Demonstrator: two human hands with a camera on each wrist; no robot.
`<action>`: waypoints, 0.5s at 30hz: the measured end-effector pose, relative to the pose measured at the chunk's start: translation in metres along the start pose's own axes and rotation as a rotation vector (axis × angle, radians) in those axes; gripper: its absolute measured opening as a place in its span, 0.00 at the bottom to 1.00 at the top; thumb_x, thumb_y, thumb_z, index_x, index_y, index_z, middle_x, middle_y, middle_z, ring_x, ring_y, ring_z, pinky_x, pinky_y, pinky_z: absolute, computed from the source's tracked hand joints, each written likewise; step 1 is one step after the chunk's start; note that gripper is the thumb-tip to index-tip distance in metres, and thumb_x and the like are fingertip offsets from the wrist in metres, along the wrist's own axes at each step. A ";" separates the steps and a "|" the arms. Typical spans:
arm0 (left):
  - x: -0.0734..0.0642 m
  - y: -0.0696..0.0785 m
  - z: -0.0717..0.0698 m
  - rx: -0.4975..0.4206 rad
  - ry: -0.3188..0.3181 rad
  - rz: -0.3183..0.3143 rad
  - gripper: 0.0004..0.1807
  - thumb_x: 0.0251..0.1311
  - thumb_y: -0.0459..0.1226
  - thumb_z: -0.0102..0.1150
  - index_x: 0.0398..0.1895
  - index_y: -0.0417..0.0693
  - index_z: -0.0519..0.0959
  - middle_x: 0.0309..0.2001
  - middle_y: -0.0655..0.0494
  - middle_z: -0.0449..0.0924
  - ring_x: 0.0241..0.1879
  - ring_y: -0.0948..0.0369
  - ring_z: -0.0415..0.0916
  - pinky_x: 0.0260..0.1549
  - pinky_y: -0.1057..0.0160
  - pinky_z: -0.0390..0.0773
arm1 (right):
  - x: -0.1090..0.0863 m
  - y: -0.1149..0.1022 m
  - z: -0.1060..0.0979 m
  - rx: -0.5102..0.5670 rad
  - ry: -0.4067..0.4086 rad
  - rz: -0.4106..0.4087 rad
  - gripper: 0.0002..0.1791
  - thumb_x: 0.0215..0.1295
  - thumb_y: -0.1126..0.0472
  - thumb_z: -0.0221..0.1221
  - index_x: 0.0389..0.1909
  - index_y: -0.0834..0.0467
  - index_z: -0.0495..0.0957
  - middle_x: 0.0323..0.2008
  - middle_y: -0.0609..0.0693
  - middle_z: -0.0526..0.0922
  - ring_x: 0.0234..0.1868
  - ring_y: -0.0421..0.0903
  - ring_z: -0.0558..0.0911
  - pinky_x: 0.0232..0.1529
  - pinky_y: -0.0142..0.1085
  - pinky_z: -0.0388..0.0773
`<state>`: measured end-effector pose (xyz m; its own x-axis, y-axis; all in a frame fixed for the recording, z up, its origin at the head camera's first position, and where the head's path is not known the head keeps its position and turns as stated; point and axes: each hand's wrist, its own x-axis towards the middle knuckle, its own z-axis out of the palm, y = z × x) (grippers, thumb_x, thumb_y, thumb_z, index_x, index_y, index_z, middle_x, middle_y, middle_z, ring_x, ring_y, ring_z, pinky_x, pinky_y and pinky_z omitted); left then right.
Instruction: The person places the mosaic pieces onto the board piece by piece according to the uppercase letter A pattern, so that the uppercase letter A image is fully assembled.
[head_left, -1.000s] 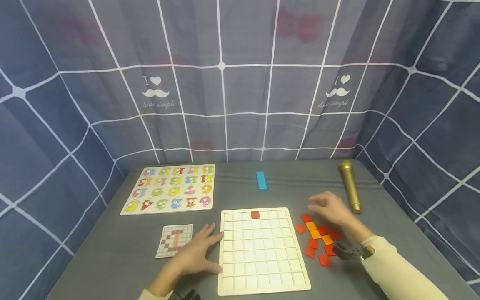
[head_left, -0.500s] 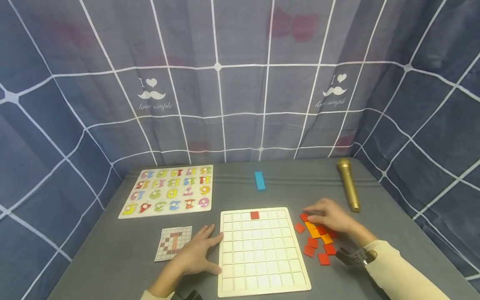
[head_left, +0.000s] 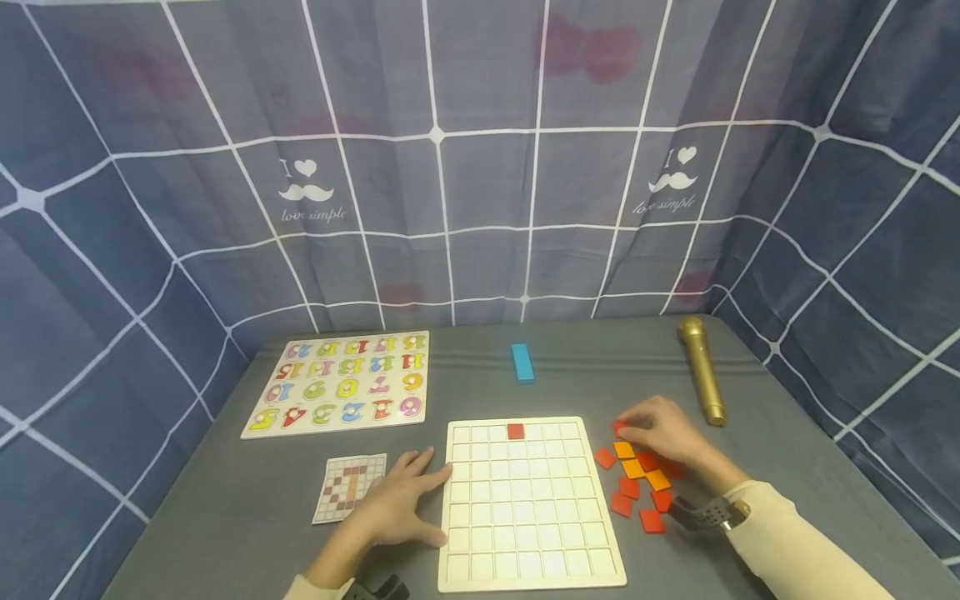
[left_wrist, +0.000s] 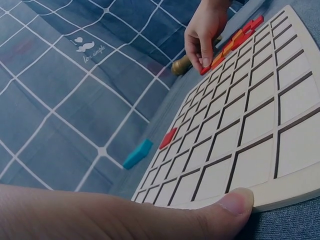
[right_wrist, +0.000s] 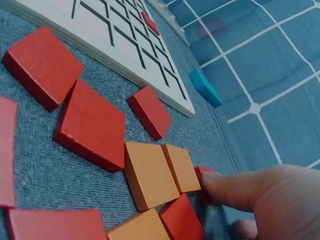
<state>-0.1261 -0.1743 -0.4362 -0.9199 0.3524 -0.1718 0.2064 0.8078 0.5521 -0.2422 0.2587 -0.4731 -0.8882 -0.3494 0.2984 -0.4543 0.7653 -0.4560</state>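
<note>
Lowered since a second ago over the grey tabletop (head_left: 457, 375), beside the cream wooden grid board (head_left: 536, 504) our spread left hand (head_left: 400, 504) likely steadies, our right hand (head_left: 663, 429) pinches a red square tile (head_left: 619, 427), perhaps unlifted.

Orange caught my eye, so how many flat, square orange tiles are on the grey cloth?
3 visible: the farthest orange tile near the bare right hand; the middle orange tile adjoining the farthest; the third orange tile to their right. That hand may hide others.
</note>
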 end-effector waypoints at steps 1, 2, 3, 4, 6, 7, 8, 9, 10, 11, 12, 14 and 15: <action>0.000 0.000 0.000 -0.003 0.001 0.001 0.53 0.34 0.51 0.79 0.70 0.50 0.69 0.76 0.38 0.53 0.75 0.34 0.47 0.55 0.16 0.50 | 0.000 0.001 -0.001 -0.014 0.007 0.011 0.09 0.53 0.56 0.71 0.35 0.55 0.88 0.33 0.48 0.89 0.37 0.47 0.80 0.41 0.41 0.73; 0.000 0.000 0.000 -0.005 0.001 0.002 0.53 0.34 0.51 0.79 0.70 0.50 0.69 0.76 0.38 0.53 0.75 0.34 0.47 0.55 0.16 0.50 | 0.000 0.002 -0.002 -0.024 0.014 0.020 0.10 0.54 0.55 0.71 0.35 0.56 0.88 0.33 0.49 0.89 0.38 0.49 0.81 0.42 0.43 0.74; -0.001 0.000 0.000 -0.008 0.001 0.003 0.53 0.34 0.51 0.79 0.70 0.50 0.69 0.76 0.38 0.53 0.75 0.34 0.47 0.55 0.16 0.50 | 0.000 0.002 -0.003 -0.029 0.014 0.032 0.11 0.54 0.55 0.70 0.36 0.56 0.88 0.34 0.50 0.89 0.39 0.51 0.81 0.42 0.45 0.74; -0.001 -0.001 0.000 -0.010 0.002 0.002 0.53 0.34 0.51 0.79 0.70 0.51 0.69 0.77 0.38 0.53 0.75 0.34 0.47 0.55 0.16 0.50 | 0.000 0.003 -0.004 -0.036 0.013 0.051 0.12 0.55 0.54 0.70 0.36 0.56 0.88 0.35 0.51 0.89 0.40 0.51 0.80 0.43 0.45 0.73; 0.000 -0.001 0.000 -0.014 0.002 0.000 0.53 0.34 0.51 0.79 0.70 0.51 0.68 0.77 0.38 0.53 0.75 0.34 0.47 0.55 0.16 0.49 | -0.001 0.002 -0.006 -0.039 0.005 0.068 0.14 0.54 0.53 0.71 0.38 0.57 0.88 0.35 0.52 0.88 0.40 0.51 0.79 0.43 0.45 0.73; 0.000 -0.002 0.001 -0.015 0.002 -0.001 0.53 0.34 0.52 0.79 0.70 0.52 0.68 0.77 0.39 0.53 0.75 0.34 0.47 0.55 0.16 0.49 | -0.002 0.002 -0.007 -0.036 -0.004 0.072 0.15 0.54 0.53 0.71 0.39 0.57 0.87 0.36 0.52 0.87 0.40 0.51 0.79 0.42 0.44 0.73; 0.000 -0.003 0.002 -0.016 0.002 -0.001 0.53 0.34 0.52 0.79 0.70 0.52 0.68 0.77 0.39 0.53 0.75 0.35 0.47 0.56 0.16 0.49 | -0.003 0.002 -0.008 -0.032 -0.013 0.078 0.16 0.54 0.53 0.71 0.40 0.58 0.87 0.36 0.52 0.87 0.41 0.51 0.78 0.42 0.43 0.72; 0.001 -0.003 0.002 -0.016 0.003 -0.001 0.53 0.34 0.52 0.79 0.70 0.52 0.68 0.77 0.39 0.53 0.75 0.35 0.47 0.56 0.16 0.49 | -0.004 0.002 -0.009 -0.029 -0.022 0.084 0.16 0.53 0.53 0.71 0.41 0.58 0.87 0.36 0.52 0.86 0.41 0.50 0.78 0.41 0.42 0.71; 0.001 -0.004 0.002 -0.016 0.004 -0.001 0.53 0.34 0.52 0.79 0.70 0.53 0.68 0.77 0.39 0.53 0.75 0.35 0.47 0.56 0.16 0.49 | -0.004 0.001 -0.010 -0.026 -0.031 0.089 0.17 0.53 0.53 0.72 0.41 0.58 0.87 0.36 0.52 0.86 0.41 0.50 0.77 0.41 0.42 0.71; 0.001 -0.004 0.002 -0.015 0.004 -0.001 0.53 0.34 0.52 0.79 0.70 0.53 0.69 0.77 0.40 0.53 0.75 0.35 0.47 0.56 0.16 0.50 | -0.005 0.001 -0.011 -0.024 -0.037 0.094 0.18 0.52 0.54 0.72 0.42 0.58 0.87 0.37 0.52 0.85 0.41 0.50 0.77 0.41 0.41 0.70; 0.001 -0.005 0.003 -0.013 0.006 -0.001 0.53 0.34 0.52 0.79 0.70 0.53 0.69 0.77 0.40 0.53 0.75 0.35 0.47 0.56 0.16 0.50 | -0.005 0.001 -0.011 -0.017 -0.043 0.095 0.18 0.52 0.54 0.72 0.42 0.59 0.87 0.37 0.53 0.85 0.42 0.50 0.77 0.42 0.42 0.70; 0.001 -0.005 0.003 -0.011 0.009 -0.002 0.53 0.34 0.52 0.79 0.70 0.53 0.69 0.77 0.40 0.54 0.75 0.35 0.47 0.56 0.16 0.50 | -0.005 0.002 -0.011 -0.014 -0.050 0.101 0.18 0.51 0.54 0.73 0.42 0.59 0.86 0.37 0.52 0.85 0.43 0.50 0.77 0.42 0.42 0.69; 0.001 -0.006 0.004 -0.011 0.010 -0.002 0.53 0.34 0.52 0.79 0.70 0.53 0.69 0.77 0.40 0.54 0.75 0.35 0.47 0.56 0.16 0.51 | -0.005 0.002 -0.011 -0.011 -0.053 0.100 0.18 0.51 0.54 0.72 0.42 0.59 0.86 0.38 0.53 0.86 0.43 0.51 0.76 0.43 0.42 0.69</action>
<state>-0.1273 -0.1767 -0.4424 -0.9238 0.3459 -0.1643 0.2010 0.8033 0.5606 -0.2374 0.2681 -0.4660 -0.9316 -0.2986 0.2071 -0.3625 0.8036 -0.4720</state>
